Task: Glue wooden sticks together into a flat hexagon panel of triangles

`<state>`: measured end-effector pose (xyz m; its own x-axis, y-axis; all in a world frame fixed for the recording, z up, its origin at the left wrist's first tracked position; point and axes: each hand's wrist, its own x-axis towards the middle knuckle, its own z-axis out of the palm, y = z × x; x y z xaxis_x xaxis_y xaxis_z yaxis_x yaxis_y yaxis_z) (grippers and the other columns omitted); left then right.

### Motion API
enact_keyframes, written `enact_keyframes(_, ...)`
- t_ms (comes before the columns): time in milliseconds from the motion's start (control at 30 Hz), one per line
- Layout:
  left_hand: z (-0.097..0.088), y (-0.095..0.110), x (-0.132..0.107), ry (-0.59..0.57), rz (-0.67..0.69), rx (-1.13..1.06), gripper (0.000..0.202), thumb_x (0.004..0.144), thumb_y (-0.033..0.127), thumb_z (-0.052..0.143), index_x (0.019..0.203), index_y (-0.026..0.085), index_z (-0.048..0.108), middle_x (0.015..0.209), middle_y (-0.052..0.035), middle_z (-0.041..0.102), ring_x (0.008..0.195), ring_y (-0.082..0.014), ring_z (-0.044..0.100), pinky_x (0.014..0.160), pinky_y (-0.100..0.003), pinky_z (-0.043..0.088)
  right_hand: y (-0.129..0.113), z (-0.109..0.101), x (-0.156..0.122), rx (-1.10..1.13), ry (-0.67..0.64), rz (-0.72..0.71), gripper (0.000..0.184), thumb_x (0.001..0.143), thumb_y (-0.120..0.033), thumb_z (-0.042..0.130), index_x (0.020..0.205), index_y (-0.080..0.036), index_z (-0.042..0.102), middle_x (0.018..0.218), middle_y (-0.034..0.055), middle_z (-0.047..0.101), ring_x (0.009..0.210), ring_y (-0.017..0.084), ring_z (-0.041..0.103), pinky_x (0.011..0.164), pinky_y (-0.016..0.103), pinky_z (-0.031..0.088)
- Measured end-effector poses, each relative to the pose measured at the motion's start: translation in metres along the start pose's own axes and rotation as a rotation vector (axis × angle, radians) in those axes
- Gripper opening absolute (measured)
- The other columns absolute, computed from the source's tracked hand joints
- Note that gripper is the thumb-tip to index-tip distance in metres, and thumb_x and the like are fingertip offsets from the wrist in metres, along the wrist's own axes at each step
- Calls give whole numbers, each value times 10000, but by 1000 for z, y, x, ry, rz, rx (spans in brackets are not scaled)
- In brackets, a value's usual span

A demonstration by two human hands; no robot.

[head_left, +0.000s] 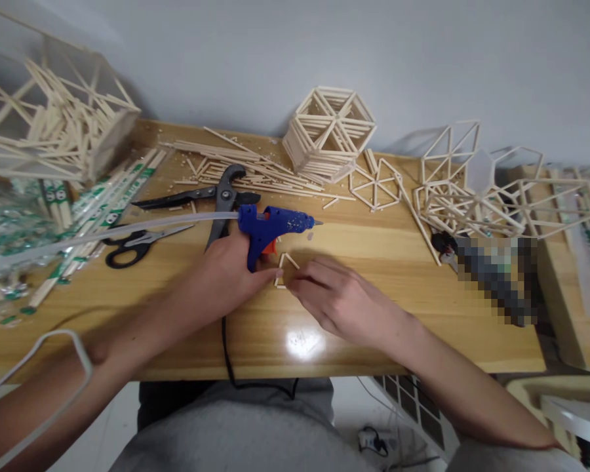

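Centrally, the left hand [226, 272] is gripping a glue gun [270, 226], right hand [337, 300] fingers pinching a stick triangle [285, 267]; lattices [329, 134] are crowding the surface's [383, 246] far edge.

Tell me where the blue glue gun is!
The glue gun is central in the head view, gripped by the left hand, beside the black pliers, just behind the little stick triangle.

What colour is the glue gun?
Blue glue gun, orange trigger; head view.

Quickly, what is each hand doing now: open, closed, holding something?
Left hand: closed around the blue glue gun.
Right hand: fingers touch the small stick triangle; a grip cannot be told.
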<state>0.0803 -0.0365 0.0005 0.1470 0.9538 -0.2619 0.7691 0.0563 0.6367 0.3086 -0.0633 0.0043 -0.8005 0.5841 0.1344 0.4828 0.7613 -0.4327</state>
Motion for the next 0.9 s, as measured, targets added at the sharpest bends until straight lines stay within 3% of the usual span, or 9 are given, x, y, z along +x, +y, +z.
enact_keyframes(233, 0, 1, 0, -5, -6, 36, 392, 679, 446, 864, 873, 254, 583, 788, -22, 679, 724, -260, 657, 644, -350, 464, 1, 0, -1, 4, 4, -10, 245, 1089, -139, 474, 1030, -120, 711, 970, 142, 679, 965, 278, 655, 913, 449, 602)
enact_keyframes(500, -3, 5, -3, -49, -33, 105, 389, 738, 526, 768, 930, 240, 586, 860, -38, 707, 825, -276, 686, 749, -375, 515, 2, -1, 0, -11, 25, -39, 234, 1086, -131, 490, 1030, -93, 715, 984, 139, 678, 953, 255, 647, 929, 418, 591)
enact_keyframes(900, -4, 6, -2, -74, -38, 93, 385, 744, 483, 790, 956, 232, 588, 890, -44, 722, 845, -278, 704, 761, -379, 527, 2, 0, -1, -22, 39, -49, 235, 1072, -121, 512, 1011, -69, 734, 952, 135, 675, 908, 257, 634, 918, 419, 598)
